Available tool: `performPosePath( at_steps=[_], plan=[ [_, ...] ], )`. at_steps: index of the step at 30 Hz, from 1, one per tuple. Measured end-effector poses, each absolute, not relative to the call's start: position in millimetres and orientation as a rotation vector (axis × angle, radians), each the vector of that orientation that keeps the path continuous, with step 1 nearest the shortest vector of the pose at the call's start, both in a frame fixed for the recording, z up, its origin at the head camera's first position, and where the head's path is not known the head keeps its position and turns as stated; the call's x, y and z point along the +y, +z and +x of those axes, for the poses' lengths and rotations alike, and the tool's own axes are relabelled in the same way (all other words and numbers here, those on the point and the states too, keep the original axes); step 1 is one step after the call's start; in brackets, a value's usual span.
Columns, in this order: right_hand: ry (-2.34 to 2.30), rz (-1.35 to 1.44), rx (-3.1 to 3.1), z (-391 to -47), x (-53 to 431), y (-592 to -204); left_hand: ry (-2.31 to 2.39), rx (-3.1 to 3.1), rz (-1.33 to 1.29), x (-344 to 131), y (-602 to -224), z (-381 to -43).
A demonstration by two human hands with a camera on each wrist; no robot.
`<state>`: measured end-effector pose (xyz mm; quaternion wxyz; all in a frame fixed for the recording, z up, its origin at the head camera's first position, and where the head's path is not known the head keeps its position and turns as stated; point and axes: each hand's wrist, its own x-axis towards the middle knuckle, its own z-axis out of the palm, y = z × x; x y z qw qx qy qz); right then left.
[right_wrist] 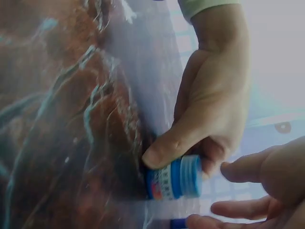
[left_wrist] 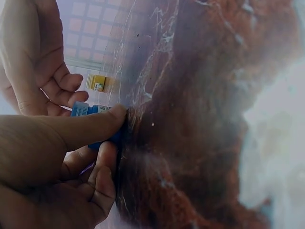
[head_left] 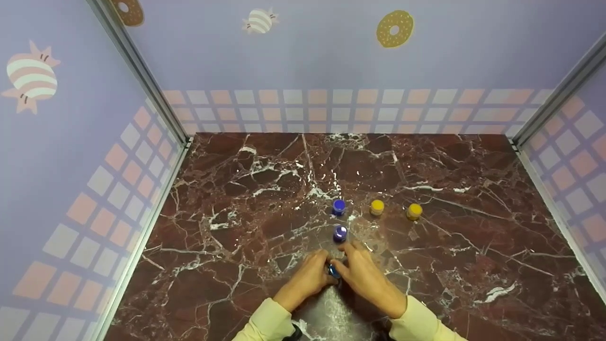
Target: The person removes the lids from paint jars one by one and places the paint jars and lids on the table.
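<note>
Between both hands stands a small blue paint jar (right_wrist: 164, 181) with a ribbed blue cap and a printed label. My left hand (head_left: 310, 273) grips its lower body, thumb on one side and fingers on the other, close over the table. In the left wrist view the thumb covers part of the jar (left_wrist: 97, 109). My right hand (head_left: 367, 274) is just beside the cap, its thumb and fingers loosely spread and apart from it in the right wrist view. A dark blue jar (head_left: 340, 233) stands just beyond the right fingertips.
Farther back on the marbled table (head_left: 265, 227) stand another dark blue jar (head_left: 339, 207) and two yellow jars, a nearer-centre one (head_left: 377, 207) and one to its right (head_left: 414, 211). Patterned panels (head_left: 303, 57) enclose the table at the back and both sides.
</note>
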<state>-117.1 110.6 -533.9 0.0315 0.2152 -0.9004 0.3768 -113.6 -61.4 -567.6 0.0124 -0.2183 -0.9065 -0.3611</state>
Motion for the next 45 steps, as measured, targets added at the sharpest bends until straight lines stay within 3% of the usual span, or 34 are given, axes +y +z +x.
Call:
performPosePath(
  at_steps=[25,45],
  plan=[
    [0.765,0.943,-2.732,-106,105,-538,-1.100,-2.814,-0.660,-60,-569,-112],
    [0.649,1.423,-2.554,-123,124,-541,-1.108,-2.825,-0.671,-62,-567,-111]
  ],
)
